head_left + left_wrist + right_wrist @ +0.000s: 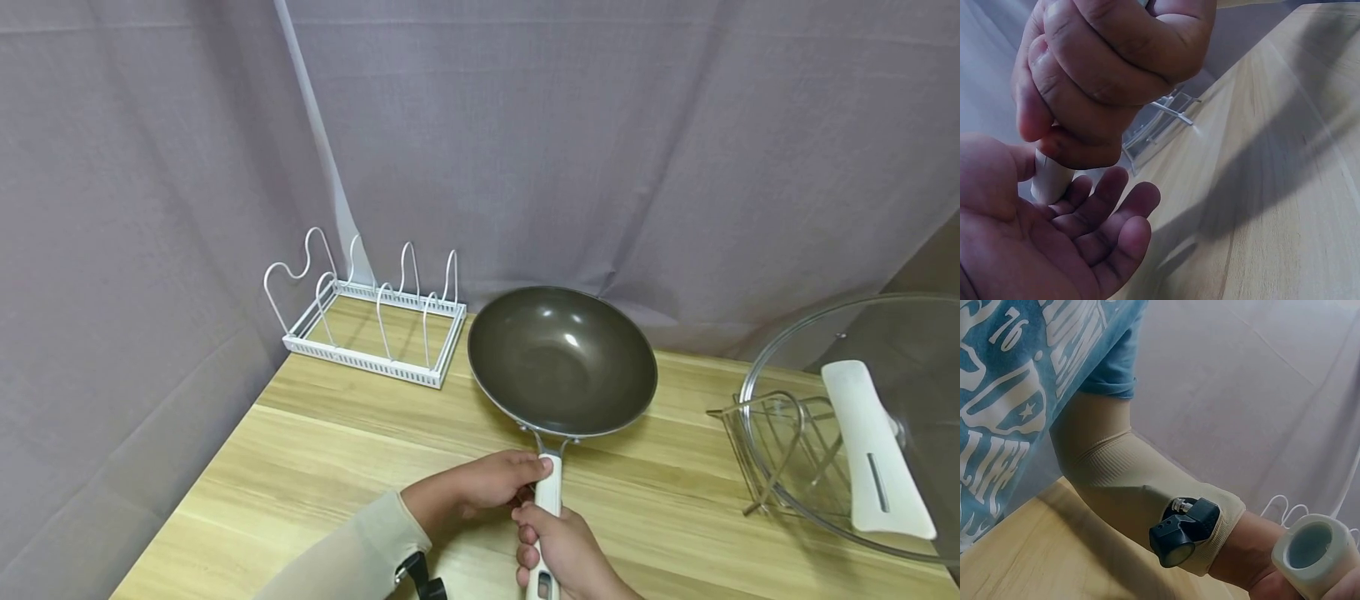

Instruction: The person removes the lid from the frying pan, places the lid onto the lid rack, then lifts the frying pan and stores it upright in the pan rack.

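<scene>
Head view, pan: dark-coated pan [562, 367] by the middle of the table's [300, 467] far edge, its white handle [552, 490] directed away from that edge; contact of base with wood cannot be told.
Left hand: left hand [491, 483] pinches the handle close to the pan, thumb on top, fingers underneath.
Right hand: right hand [566, 550] grasps the handle farther back, fingers curled round it.
White rack: wire-looped white rack [367, 364] at the table's far left corner, left of the pan.
Glass lid: glass lid [922, 400] with a white grip [862, 442], toward the table's right side; a metal wire stand [785, 454] shows through it.
Left forearm: beige sleeve [1135, 487] bearing a black device [1179, 534].
</scene>
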### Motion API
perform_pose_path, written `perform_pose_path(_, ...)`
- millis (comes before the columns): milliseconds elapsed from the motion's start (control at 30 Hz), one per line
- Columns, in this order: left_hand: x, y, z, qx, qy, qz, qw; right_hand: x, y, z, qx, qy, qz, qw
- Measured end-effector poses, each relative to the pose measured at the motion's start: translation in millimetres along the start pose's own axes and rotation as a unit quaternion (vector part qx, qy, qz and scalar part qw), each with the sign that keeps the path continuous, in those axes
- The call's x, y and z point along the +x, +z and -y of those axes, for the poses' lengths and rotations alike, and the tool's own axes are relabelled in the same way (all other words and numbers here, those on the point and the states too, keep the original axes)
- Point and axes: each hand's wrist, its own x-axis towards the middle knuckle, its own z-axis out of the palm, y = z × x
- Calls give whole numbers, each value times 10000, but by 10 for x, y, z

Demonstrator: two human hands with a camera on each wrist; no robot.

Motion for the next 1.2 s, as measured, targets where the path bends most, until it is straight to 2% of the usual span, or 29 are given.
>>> perform_pose_path(333, 0, -3, -14, -167, -38, -17, 9999, 1, 27, -12, -155, -40, -175, 9997)
perform_pose_path(633, 50, -24, -1, -95, -209, -339, 9992, -11, 37, -18, -261, -80, -204, 9994)
perform_pose_path(1200, 34, -51, 3, -118, -120, -234, 9996, -51, 60, 17, -386, 1, -93, 9992)
